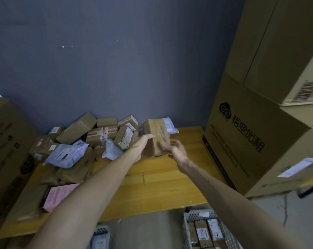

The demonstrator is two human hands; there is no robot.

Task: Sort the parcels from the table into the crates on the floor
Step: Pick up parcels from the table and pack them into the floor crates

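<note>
A small brown cardboard parcel (156,135) wrapped in clear tape is held tilted above the wooden table (161,184), near its far edge. My left hand (140,146) grips its left side, thumb across the front. My right hand (175,150) touches its right side with spread fingers, blurred. A pile of brown boxes (100,133) and white mailer bags (65,155) covers the table's far left. A grey perforated crate (206,230) on the floor at the bottom holds several parcels. A second crate (100,236) shows partly at bottom centre.
Tall stacked cardboard cartons (256,123) stand at the right of the table. Another large carton (6,159) stands at the left. A pink box (60,196) and a flat brown parcel (29,203) lie at the table's near left. A grey wall is behind.
</note>
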